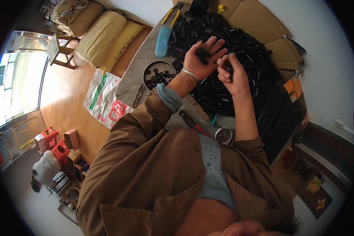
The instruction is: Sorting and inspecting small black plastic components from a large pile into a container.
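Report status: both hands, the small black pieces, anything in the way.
Left hand open, palm up, small black pieces on it. Right hand beside it, fingers curled, hold unclear. Black tube heap beneath; nothing seen blocking.

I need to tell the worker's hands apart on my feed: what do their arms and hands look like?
Both are bare. The left hand has a pale metallic band at its wrist, below it a light blue-grey cuff and brown sleeve. The right hand shows no band; its brown sleeve ends higher.
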`<action>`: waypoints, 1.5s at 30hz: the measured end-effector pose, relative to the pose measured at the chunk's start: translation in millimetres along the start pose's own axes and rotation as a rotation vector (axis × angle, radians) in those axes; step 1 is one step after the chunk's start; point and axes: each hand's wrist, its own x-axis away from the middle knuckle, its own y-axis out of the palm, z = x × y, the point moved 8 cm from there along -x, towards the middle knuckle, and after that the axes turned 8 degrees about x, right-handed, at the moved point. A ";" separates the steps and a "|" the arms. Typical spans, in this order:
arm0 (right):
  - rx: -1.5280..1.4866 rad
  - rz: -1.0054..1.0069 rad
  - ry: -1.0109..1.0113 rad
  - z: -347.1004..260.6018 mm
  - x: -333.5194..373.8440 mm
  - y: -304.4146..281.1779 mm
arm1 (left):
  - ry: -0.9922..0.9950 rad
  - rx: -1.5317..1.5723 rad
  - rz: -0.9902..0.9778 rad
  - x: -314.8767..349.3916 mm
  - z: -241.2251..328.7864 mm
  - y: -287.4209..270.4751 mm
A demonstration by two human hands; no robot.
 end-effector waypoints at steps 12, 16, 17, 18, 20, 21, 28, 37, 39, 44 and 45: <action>1.415 0.295 -0.485 -10.6 5.3 39.3 | 0.018 -0.093 -0.011 0.3 2.1 -10.4; 1.347 0.327 -0.409 -5.2 0.7 31.0 | 0.004 -0.024 -0.031 2.6 0.9 -14.5; 1.279 0.338 -0.493 -9.8 2.8 29.2 | -0.015 0.041 -0.061 2.3 0.1 -13.4; 1.280 0.337 -0.492 -16.1 3.3 26.5 | -0.014 0.042 -0.061 2.3 -0.3 -11.8; 0.458 0.168 0.081 13.2 -6.8 6.7 | 0.057 0.042 0.011 4.2 5.2 -13.4; 0.458 0.169 0.081 10.9 -5.5 6.7 | 0.056 0.042 0.011 4.0 5.6 -13.6; 0.679 0.191 -0.221 -7.4 -1.5 17.7 | 0.015 0.102 0.038 0.6 0.4 -21.8; 1.407 0.226 -0.418 3.0 0.1 41.8 | -0.016 -0.080 0.049 7.7 -3.3 -26.5; 1.438 0.316 -0.357 6.9 -1.9 34.0 | -0.008 -0.075 0.139 10.6 -4.9 -30.9; 1.425 0.344 -0.346 14.8 -4.7 23.6 | 0.002 -0.021 0.126 9.8 -3.2 -42.7; 1.476 0.352 -0.363 14.7 -4.4 25.3 | 0.008 -0.011 0.130 10.2 -2.2 -44.9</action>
